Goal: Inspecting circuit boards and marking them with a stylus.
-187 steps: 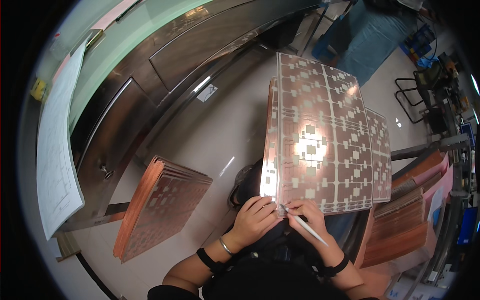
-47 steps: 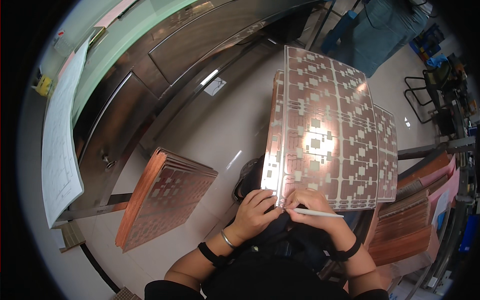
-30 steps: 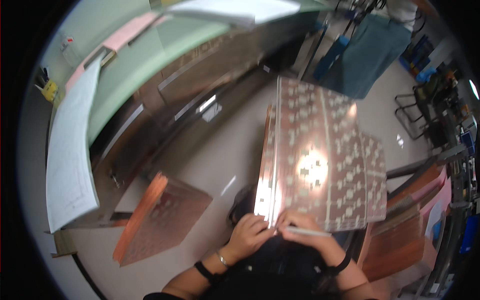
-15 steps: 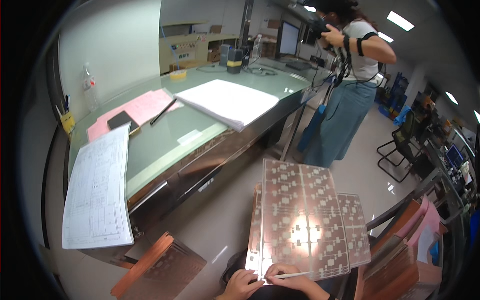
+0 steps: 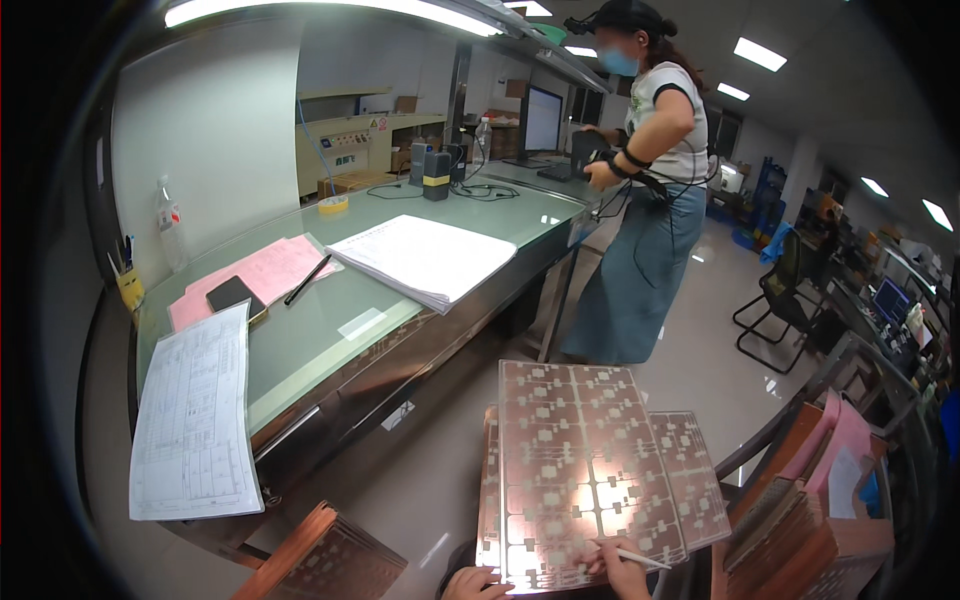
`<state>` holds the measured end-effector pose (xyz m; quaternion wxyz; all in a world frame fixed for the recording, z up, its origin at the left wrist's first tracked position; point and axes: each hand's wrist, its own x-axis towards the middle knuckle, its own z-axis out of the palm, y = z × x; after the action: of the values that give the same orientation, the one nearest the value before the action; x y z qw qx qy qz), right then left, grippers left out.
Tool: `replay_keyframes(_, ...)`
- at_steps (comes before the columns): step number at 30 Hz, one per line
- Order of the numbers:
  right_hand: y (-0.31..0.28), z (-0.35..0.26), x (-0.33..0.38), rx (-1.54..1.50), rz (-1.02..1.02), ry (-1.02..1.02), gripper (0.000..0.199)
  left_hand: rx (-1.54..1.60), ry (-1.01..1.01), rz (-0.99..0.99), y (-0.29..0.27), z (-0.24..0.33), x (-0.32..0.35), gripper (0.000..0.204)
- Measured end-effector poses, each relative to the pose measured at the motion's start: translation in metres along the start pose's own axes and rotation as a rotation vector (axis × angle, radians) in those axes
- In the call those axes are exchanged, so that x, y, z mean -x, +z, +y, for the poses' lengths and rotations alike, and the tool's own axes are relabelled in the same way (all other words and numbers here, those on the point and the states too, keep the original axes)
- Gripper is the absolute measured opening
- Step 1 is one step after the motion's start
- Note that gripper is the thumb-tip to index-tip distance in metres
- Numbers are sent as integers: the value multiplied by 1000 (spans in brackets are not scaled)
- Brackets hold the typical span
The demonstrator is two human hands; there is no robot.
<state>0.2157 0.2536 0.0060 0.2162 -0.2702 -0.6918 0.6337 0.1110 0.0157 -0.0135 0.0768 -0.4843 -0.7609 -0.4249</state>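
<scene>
- Copper-coloured panel [image 5: 580, 470], patterned with pale squares, stands tilted up in front of the person, its lower edge down at the hands and a bright glare on its lower middle; more panels of the same kind sit just behind it, one showing past its right edge [image 5: 695, 480].
- Left hand [image 5: 478, 583] is at the panel's lower left corner, fingers curled, mostly cut off by the frame; whether it truly grips the edge I cannot tell.
- Right hand [image 5: 618, 568] lies on the lower right part of the panel, pinching a thin white pen [image 5: 640, 558] whose tip rests on the surface.
- Risk, as I judge it: with only the bottom edge steadied, pen pressure could flex or tip the sheet backward; a slip of the tip could scratch the copper; glare may hide a spot.
- Another stack of panels [image 5: 325, 555] leans below the glass-topped desk [image 5: 330, 340]; a sliding sheet could strike it.
- A person standing [image 5: 645, 190] at the desk's far corner is well apart.
</scene>
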Motion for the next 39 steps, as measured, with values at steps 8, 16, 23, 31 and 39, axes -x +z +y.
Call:
replay_keyframes(8, -16, -10, 5, 95, 171, -26, 33, -11, -15, 10, -6, 6, -7, 11)
replay_keyframes(16, -17, 18, -2, 115, 147, -178, 28, -19, -1, 16, -10, 10, -12, 11)
replay_keyframes(23, -39, 67, -20, -42, 278, -101, 24, 21, -29, 16, -10, 8, -13, 9)
replay_keyframes(31, -91, 34, 0, 734, 507, -287, 25, 74, -67, 18, -14, 7, -16, 12)
replay_keyframes(39, -119, 30, 20, 907, 752, -144, 23, 104, -78, 31, -15, 7, -20, 11)
